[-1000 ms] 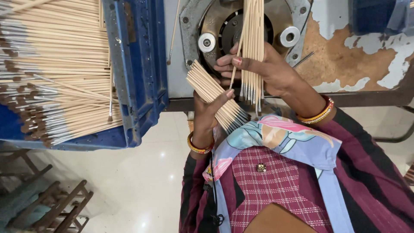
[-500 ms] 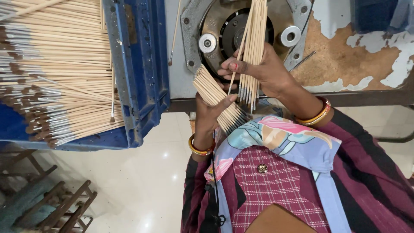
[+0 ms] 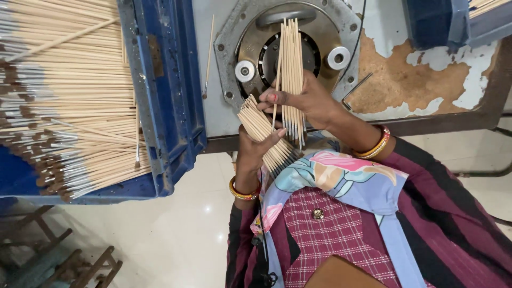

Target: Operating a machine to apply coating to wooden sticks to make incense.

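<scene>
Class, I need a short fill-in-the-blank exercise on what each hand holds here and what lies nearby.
1. The right hand holds a fan of thin sticks before a round ____ machine opening.
2. The left hand grips a second bundle of ____.
3. The crate full of sticks is ____ in colour.

Missing words: metal; sticks; blue

Two bare hands are in view: the left hand (image 3: 257, 144) and the right hand (image 3: 304, 101). Each grips one bundle of thin pale wooden sticks, two bundles in all (image 3: 265, 133) (image 3: 292, 69). One blue plastic crate (image 3: 170, 106) holds sticks too many to count. One round grey metal machine face (image 3: 288, 32) carries two small white rollers (image 3: 245, 71) (image 3: 338, 57).
</scene>
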